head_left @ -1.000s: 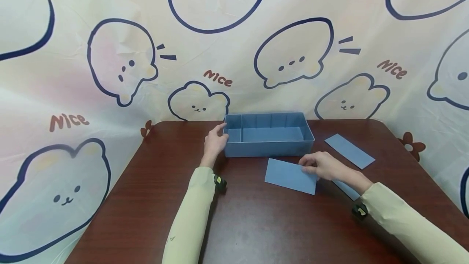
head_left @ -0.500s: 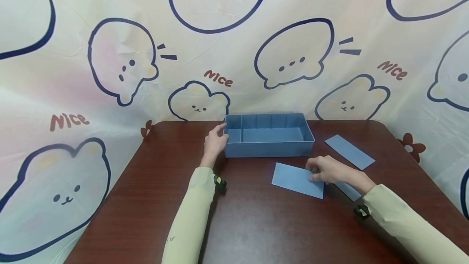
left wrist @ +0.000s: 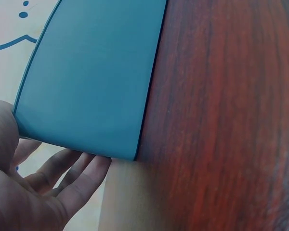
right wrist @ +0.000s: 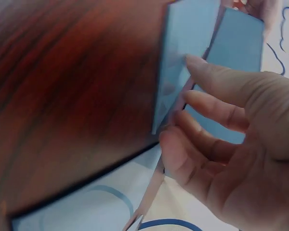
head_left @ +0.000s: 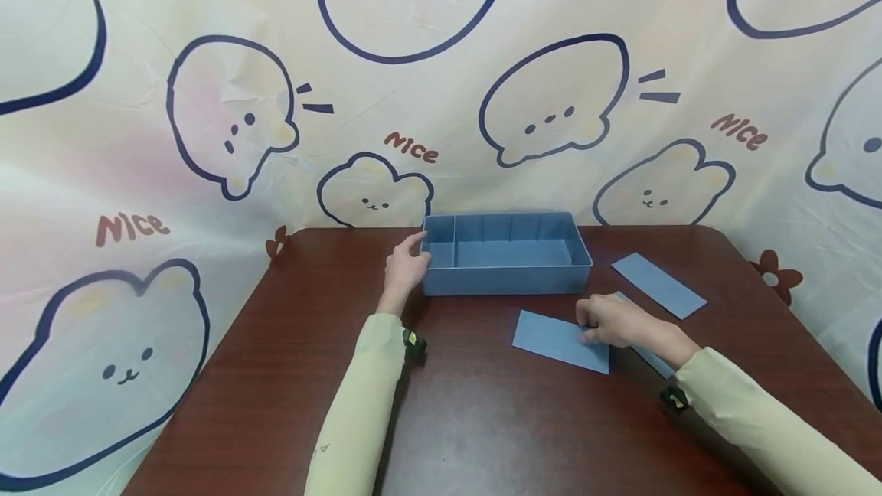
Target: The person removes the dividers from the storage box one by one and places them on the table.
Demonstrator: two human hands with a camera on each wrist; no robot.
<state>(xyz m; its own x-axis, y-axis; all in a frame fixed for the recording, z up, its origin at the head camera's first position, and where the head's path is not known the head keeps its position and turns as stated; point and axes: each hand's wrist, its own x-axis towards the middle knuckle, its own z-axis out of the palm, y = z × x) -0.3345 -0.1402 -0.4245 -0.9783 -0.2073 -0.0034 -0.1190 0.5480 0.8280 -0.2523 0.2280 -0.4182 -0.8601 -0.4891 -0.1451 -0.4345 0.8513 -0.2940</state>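
Observation:
My left hand (head_left: 404,268) rests against the left end of a blue plastic box (head_left: 506,279) with an open top and one divider inside. The left wrist view shows straight fingers (left wrist: 84,185) along the box's end wall (left wrist: 67,144), with the thumb by the rim. To the front right of the box, a flat blue panel (head_left: 551,337) lies low over the table. My right hand (head_left: 616,320) pinches its right end, thumb on the upper face and fingers curled at the far edge. In the right wrist view, the thumb (right wrist: 207,72) overlaps the panel (right wrist: 190,24).
A second blue panel (head_left: 654,362), narrower in view, lies partly hidden beneath my right forearm. Another blue strip (head_left: 659,284) lies flat at the right. Everything stands on a dark brown wooden table (head_left: 482,427), with a printed curtain (head_left: 455,113) behind its far edge.
My right hand has carried the panel right and toward me, and its far edge has sunk closer to the table. The left hand and box have stayed in place.

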